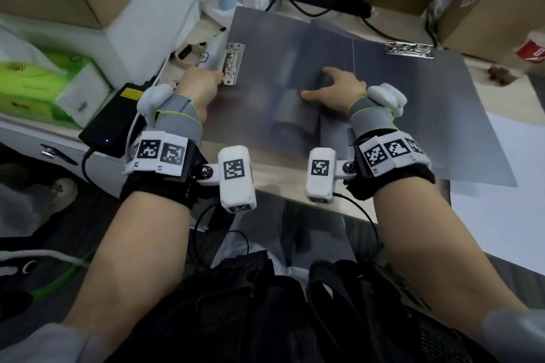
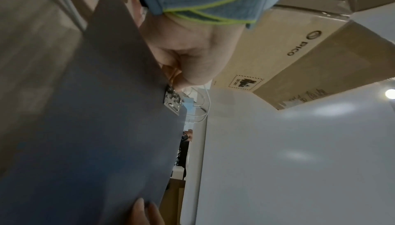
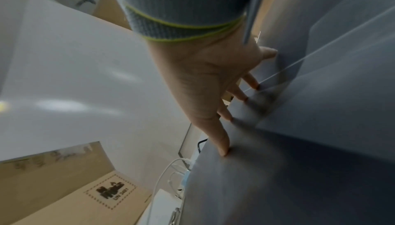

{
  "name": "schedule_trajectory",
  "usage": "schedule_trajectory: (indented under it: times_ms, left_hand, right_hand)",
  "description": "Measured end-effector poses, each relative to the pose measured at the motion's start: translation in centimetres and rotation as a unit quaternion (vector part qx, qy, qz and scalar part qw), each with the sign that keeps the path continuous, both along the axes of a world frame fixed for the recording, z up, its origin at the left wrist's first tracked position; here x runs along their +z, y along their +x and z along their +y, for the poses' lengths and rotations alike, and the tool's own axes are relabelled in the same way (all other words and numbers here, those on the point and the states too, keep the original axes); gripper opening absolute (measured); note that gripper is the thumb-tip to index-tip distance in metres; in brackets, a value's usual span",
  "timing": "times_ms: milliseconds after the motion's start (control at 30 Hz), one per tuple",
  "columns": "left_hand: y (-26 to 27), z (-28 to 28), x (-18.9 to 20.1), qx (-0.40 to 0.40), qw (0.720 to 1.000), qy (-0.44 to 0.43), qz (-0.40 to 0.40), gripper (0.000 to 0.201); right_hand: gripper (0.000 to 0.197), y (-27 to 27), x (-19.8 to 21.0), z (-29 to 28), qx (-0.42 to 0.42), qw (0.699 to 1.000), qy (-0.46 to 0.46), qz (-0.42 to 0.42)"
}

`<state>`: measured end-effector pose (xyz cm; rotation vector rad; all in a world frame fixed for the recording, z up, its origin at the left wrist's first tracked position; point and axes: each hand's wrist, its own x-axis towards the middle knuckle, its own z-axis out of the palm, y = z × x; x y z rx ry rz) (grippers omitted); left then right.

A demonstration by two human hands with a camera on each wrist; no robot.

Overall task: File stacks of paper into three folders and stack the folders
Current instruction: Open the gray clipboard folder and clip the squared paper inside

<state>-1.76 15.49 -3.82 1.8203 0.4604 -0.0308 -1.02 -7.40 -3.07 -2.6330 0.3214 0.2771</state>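
A grey folder (image 1: 265,68) lies opened flat on the table (image 1: 283,186), and every place here is best read from its side clip (image 1: 232,63), the metal clamp fixed along the folder's left edge. The left hand (image 1: 199,85) sits right at that clip, its fingers curled in against the near end of the metal; the left wrist view shows the thumb and fingers bunched at the clip (image 2: 172,98), apparently pinching its lever, though whether the clamp is lifted cannot be told. The right hand (image 1: 339,88) is well to the right of the clip, near the folder's central crease, fingers spread and straight with the fingertips (image 3: 224,151) pressing flat on the grey surface. A second grey folder (image 1: 427,103) lies farther right of the clip, overlapping the first, with its own top clip (image 1: 410,48). White paper (image 1: 507,180) lies beyond that, far right of the side clip. The step looks like opening the clamp to receive sheets. To do it well, the right hand should press firmly so the folder does not slide or lift as the left works the lever, and the clamp should be fully raised before paper is fetched, then the sheets squared against the clip side.
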Motion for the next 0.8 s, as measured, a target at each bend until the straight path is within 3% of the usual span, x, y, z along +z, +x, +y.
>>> schedule_trajectory:
  times_ms: [67,167,333,433,600,800]
  left_hand:
    - [0.0,-0.1,-0.7,0.033,0.999,-0.020,0.017,0.054]
    - [0.2,-0.1,-1.8,0.045,0.997,-0.048,0.041,0.033]
    - [0.9,0.4,-3.0,0.022,0.995,-0.082,0.048,0.037]
    - [0.8,0.4,-2.6,0.041,0.991,-0.123,0.033,0.008]
    - [1.2,1.0,-1.3,0.013,0.991,-0.113,0.073,0.037]
    - [2.0,0.3,-1.0,0.058,0.993,-0.050,-0.093,0.027]
  right_hand:
    - [0.086,0.2,-0.4,-0.1,0.005,1.000,-0.021,0.009]
    - [0.089,-0.2,-1.5,-0.2,-0.005,1.000,0.004,0.005]
    - [0.092,-0.5,-2.9,-0.4,-0.007,0.999,0.033,0.014]
    - [0.091,-0.5,-3.1,-0.4,-0.011,0.999,0.042,0.011]
    - [0.092,-0.6,-3.1,-0.3,-0.016,0.998,0.057,0.011]
    - [0.092,-0.7,-3.0,-0.2,-0.021,0.997,0.070,0.013]
